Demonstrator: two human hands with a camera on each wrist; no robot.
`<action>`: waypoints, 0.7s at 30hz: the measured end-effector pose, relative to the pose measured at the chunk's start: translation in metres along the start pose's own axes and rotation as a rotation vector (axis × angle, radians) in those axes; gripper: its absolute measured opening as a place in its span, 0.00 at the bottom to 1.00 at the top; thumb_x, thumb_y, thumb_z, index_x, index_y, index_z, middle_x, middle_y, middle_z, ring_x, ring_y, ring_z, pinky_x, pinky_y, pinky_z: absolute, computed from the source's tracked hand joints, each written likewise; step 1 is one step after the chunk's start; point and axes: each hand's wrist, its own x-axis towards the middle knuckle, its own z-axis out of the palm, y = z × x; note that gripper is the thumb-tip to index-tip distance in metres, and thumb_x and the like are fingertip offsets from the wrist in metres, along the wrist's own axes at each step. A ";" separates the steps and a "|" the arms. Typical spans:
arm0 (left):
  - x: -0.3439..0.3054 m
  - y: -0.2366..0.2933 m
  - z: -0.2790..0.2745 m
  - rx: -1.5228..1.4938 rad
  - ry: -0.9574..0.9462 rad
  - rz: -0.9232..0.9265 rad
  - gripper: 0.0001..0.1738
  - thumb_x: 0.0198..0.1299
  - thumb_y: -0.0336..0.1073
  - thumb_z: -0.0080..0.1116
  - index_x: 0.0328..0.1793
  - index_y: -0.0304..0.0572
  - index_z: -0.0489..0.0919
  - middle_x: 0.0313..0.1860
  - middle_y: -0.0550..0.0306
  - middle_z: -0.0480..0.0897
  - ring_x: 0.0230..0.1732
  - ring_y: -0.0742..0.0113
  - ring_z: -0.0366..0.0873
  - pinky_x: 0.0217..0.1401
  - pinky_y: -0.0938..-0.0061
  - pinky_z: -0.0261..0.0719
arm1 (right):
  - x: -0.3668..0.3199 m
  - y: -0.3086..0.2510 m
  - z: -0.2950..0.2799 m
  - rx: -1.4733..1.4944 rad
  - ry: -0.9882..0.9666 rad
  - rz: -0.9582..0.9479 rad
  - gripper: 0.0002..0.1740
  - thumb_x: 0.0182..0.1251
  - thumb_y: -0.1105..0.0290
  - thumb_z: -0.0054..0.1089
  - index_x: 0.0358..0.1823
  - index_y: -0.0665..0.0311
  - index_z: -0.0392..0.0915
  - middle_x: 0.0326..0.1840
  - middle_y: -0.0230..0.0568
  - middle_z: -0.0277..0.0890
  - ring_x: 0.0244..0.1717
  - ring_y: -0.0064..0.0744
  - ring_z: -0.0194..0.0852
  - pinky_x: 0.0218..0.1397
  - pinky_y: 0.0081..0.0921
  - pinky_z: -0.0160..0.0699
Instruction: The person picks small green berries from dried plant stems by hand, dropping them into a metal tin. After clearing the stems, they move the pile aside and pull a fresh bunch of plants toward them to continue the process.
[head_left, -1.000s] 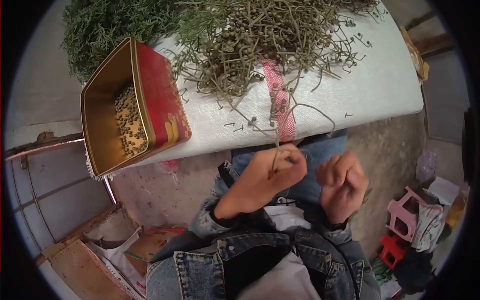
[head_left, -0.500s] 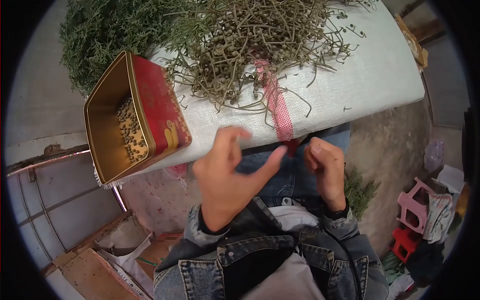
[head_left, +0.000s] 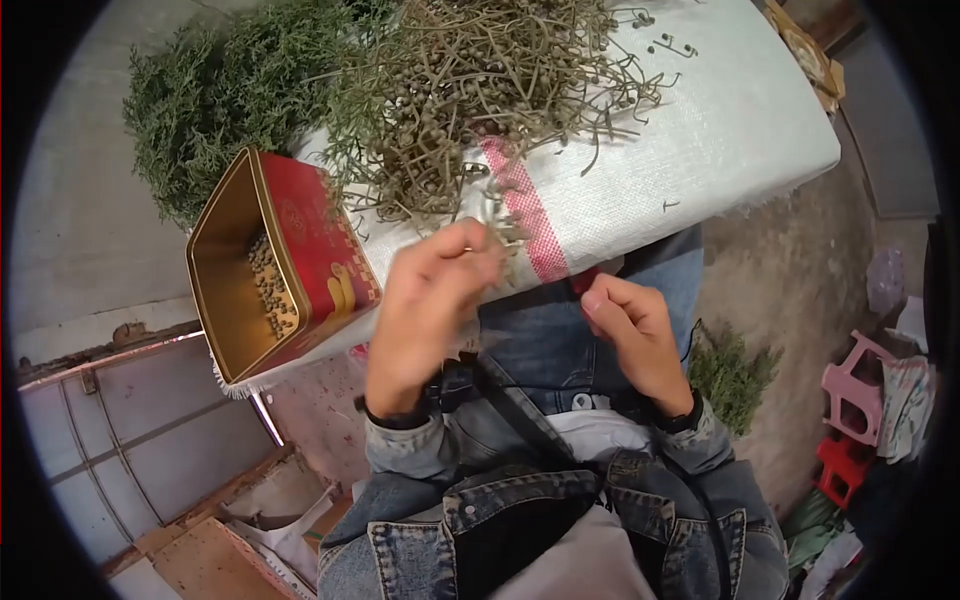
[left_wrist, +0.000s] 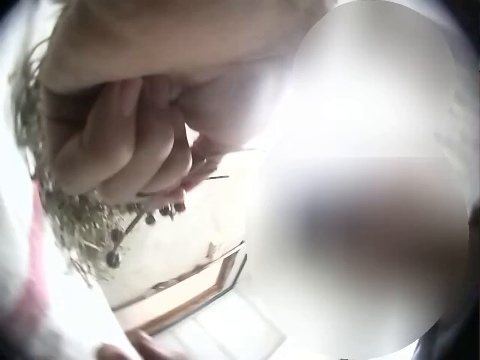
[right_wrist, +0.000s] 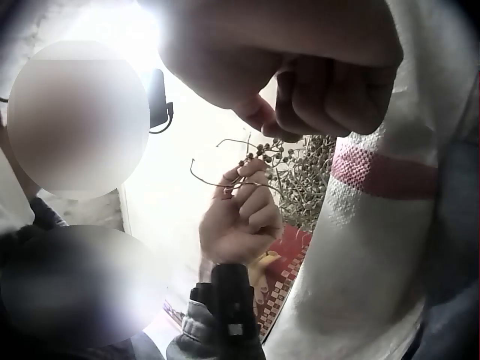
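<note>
The left hand [head_left: 425, 300] pinches a few thin stems with small round fruits [right_wrist: 251, 161], in front of the heap of stems and fruits [head_left: 470, 80]. In the left wrist view its fingers [left_wrist: 135, 146] curl, with fruits [left_wrist: 169, 210] hanging below them. To the right, the right hand [head_left: 640, 335] is near the white sack's front edge, fingers curled and thumb bent over them; no held thing shows. A red tin [head_left: 315, 240], open side to the left, has loose round fruits [head_left: 270, 285] inside.
Green sprigs [head_left: 230, 110] lie behind the tin, on the white sack [head_left: 720, 120] with its pink stripe. Another green sprig [head_left: 735, 380] is low on the right. A pink stool [head_left: 855, 390] and a red stool [head_left: 842, 468] stand at the far right.
From holding a long stem beside the right hand, the left hand opened and moved left, and now grips other stems with fruits. The right hand moved slightly down and stays curled.
</note>
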 end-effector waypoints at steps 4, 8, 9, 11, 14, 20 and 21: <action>0.003 0.005 -0.022 -1.061 -0.197 -0.247 0.12 0.69 0.38 0.47 0.34 0.41 0.70 0.17 0.70 0.60 0.12 0.80 0.46 0.17 0.79 0.45 | 0.016 -0.028 0.017 -0.142 -0.096 -0.036 0.13 0.73 0.71 0.56 0.28 0.65 0.69 0.19 0.21 0.55 0.22 0.12 0.48 0.25 0.17 0.47; 0.010 -0.011 -0.019 -1.157 -0.335 -0.304 0.14 0.71 0.39 0.46 0.31 0.42 0.69 0.17 0.71 0.57 0.13 0.81 0.44 0.17 0.79 0.43 | 0.029 -0.031 0.035 -0.209 -0.218 -0.165 0.12 0.73 0.72 0.57 0.30 0.66 0.69 0.18 0.23 0.55 0.22 0.12 0.47 0.24 0.18 0.47; 0.010 -0.010 -0.017 -1.072 -0.253 -0.315 0.15 0.71 0.39 0.46 0.31 0.42 0.69 0.17 0.71 0.57 0.13 0.81 0.44 0.17 0.79 0.43 | 0.033 -0.030 0.041 -0.207 -0.212 -0.165 0.12 0.73 0.72 0.57 0.30 0.66 0.69 0.18 0.23 0.55 0.22 0.12 0.47 0.24 0.18 0.47; 0.008 -0.008 -0.012 -0.899 -0.087 -0.329 0.16 0.72 0.40 0.47 0.30 0.42 0.69 0.17 0.71 0.58 0.13 0.82 0.45 0.18 0.79 0.43 | 0.040 -0.025 0.054 -0.155 -0.120 -0.221 0.12 0.74 0.72 0.56 0.30 0.67 0.69 0.18 0.25 0.55 0.22 0.12 0.47 0.23 0.19 0.47; 0.009 -0.007 -0.004 -0.790 0.034 -0.281 0.15 0.71 0.39 0.50 0.29 0.43 0.69 0.17 0.71 0.58 0.14 0.82 0.46 0.18 0.79 0.43 | 0.042 -0.024 0.059 -0.140 -0.064 -0.264 0.13 0.75 0.71 0.55 0.30 0.68 0.69 0.17 0.28 0.55 0.20 0.14 0.48 0.22 0.22 0.49; 0.009 -0.011 0.015 -0.870 0.239 -0.224 0.16 0.69 0.38 0.54 0.26 0.46 0.68 0.17 0.70 0.59 0.14 0.81 0.47 0.18 0.78 0.44 | 0.027 -0.006 0.069 -0.304 0.030 -0.418 0.15 0.77 0.69 0.51 0.30 0.69 0.70 0.15 0.38 0.59 0.15 0.28 0.58 0.20 0.28 0.56; 0.010 -0.016 0.016 -0.951 0.232 -0.237 0.17 0.69 0.38 0.55 0.25 0.48 0.67 0.17 0.70 0.58 0.14 0.81 0.47 0.18 0.78 0.44 | 0.025 -0.004 0.070 -0.305 0.029 -0.417 0.15 0.77 0.69 0.51 0.30 0.69 0.70 0.15 0.38 0.59 0.15 0.28 0.58 0.20 0.28 0.56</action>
